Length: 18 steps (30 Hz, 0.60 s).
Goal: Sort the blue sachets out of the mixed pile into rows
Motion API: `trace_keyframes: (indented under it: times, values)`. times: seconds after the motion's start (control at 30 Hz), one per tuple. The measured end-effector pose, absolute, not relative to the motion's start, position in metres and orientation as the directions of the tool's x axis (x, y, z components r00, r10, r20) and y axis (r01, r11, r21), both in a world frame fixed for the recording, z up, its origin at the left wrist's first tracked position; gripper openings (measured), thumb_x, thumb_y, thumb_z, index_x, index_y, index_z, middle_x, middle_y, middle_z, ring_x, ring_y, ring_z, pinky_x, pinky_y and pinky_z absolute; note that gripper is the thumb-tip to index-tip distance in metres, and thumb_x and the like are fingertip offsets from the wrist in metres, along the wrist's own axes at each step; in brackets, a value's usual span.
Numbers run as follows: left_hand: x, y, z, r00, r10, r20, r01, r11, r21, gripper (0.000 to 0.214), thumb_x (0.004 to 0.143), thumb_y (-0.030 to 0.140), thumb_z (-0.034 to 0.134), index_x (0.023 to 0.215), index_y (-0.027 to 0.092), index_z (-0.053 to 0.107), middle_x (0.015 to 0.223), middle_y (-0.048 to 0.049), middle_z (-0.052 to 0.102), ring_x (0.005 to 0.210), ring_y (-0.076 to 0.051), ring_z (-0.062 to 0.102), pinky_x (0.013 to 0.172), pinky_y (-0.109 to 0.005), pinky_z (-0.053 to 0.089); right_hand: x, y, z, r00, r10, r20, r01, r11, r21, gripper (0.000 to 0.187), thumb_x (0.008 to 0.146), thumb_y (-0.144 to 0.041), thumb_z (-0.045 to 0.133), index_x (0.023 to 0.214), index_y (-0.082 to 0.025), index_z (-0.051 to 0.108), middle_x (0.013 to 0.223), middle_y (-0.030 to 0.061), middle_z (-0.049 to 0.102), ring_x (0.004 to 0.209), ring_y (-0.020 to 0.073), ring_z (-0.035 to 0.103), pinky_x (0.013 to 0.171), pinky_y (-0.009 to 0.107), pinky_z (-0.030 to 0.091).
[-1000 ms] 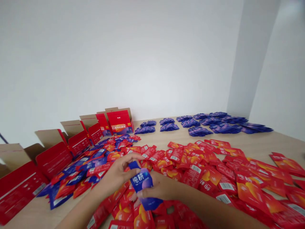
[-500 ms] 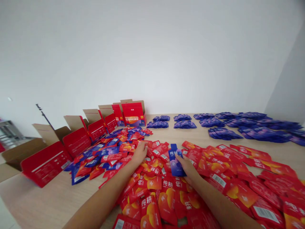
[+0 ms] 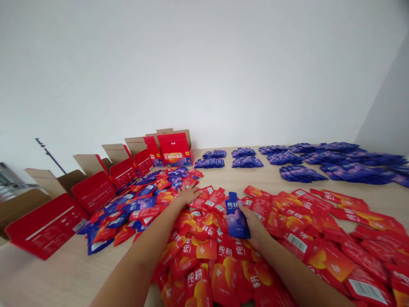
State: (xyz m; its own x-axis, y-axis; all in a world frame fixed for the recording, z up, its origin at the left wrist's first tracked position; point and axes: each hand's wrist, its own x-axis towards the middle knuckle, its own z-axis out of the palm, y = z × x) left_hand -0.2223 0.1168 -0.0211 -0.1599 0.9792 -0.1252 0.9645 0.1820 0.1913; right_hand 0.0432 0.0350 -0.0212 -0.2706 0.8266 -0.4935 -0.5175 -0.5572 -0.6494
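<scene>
My right hand (image 3: 254, 224) grips a blue pouch (image 3: 236, 216) with white characters, holding it upright over the spread of red pouches (image 3: 287, 230). My left hand (image 3: 188, 195) reaches forward with fingers laid flat on red pouches at the edge of a mixed red and blue pile (image 3: 140, 204). Both forearms stretch in from the bottom of the view over more red pouches.
A row of open red cardboard boxes (image 3: 96, 189) lines the left side of the wooden table (image 3: 271, 179). Sorted bundles of blue pouches (image 3: 300, 172) lie along the back and right. A white wall stands behind.
One second ago both hands held the blue pouch near me. The left hand has let go and reached forward to the pile; the right hand has carried the pouch forward.
</scene>
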Motion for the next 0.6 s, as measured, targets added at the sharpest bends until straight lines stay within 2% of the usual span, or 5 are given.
trace_keyframes:
  times: [0.17,0.27,0.37,0.47,0.6]
  values:
    - [-0.19,0.09,-0.026,-0.009,0.994,-0.109,0.962,0.038,0.272,0.059,0.084,0.059,0.044,0.137,0.032,0.046,0.152,-0.004,0.033,0.142,-0.043,0.013,0.106,-0.07,0.013,0.048,0.034,-0.016,-0.283,0.835,-0.472,-0.517,-0.547,-0.658,0.027,0.092,-0.032,0.049,0.074,-0.015,0.061,0.056,0.0048,0.069,0.043,0.0137,0.062,0.044,0.021,0.051]
    - [-0.18,0.076,-0.027,0.122,0.99,-0.072,0.934,-0.09,0.347,0.048,0.087,0.049,0.047,0.132,0.032,0.052,0.146,-0.0012,0.045,0.14,-0.032,0.027,0.112,-0.053,0.021,0.051,0.031,-0.013,-0.282,0.84,-0.464,-0.53,-0.539,-0.654,0.028,0.093,-0.029,0.048,0.072,-0.015,0.061,0.057,0.0051,0.069,0.043,0.0128,0.062,0.046,0.021,0.052]
    - [-0.183,0.069,-0.023,0.237,0.969,0.063,0.832,-0.236,0.502,0.039,0.089,0.034,0.046,0.126,0.027,0.059,0.133,-0.0012,0.059,0.126,-0.019,0.05,0.108,-0.035,0.035,0.052,0.028,-0.011,-0.284,0.843,-0.457,-0.531,-0.535,-0.657,0.026,0.091,-0.029,0.052,0.071,-0.015,0.062,0.057,0.0051,0.069,0.045,0.0131,0.063,0.046,0.021,0.052]
    - [-0.2,0.073,-0.015,0.063,0.98,0.187,0.839,-0.153,0.521,0.041,0.088,0.022,0.043,0.126,0.022,0.057,0.126,-0.0055,0.063,0.116,-0.019,0.058,0.102,-0.034,0.042,0.051,0.028,-0.011,-0.283,0.846,-0.452,-0.531,-0.531,-0.66,0.026,0.09,-0.03,0.054,0.071,-0.015,0.062,0.054,0.0045,0.067,0.044,0.0134,0.062,0.046,0.021,0.052]
    - [-0.228,0.094,-0.006,-0.15,0.969,0.196,0.912,0.059,0.406,0.054,0.083,0.02,0.051,0.136,0.012,0.044,0.143,-0.0162,0.045,0.133,-0.024,0.041,0.109,-0.037,0.032,0.05,0.03,-0.014,-0.291,0.845,-0.448,-0.538,-0.532,-0.653,0.027,0.089,-0.031,0.055,0.068,-0.015,0.061,0.053,0.0038,0.067,0.042,0.0135,0.061,0.043,0.022,0.05]
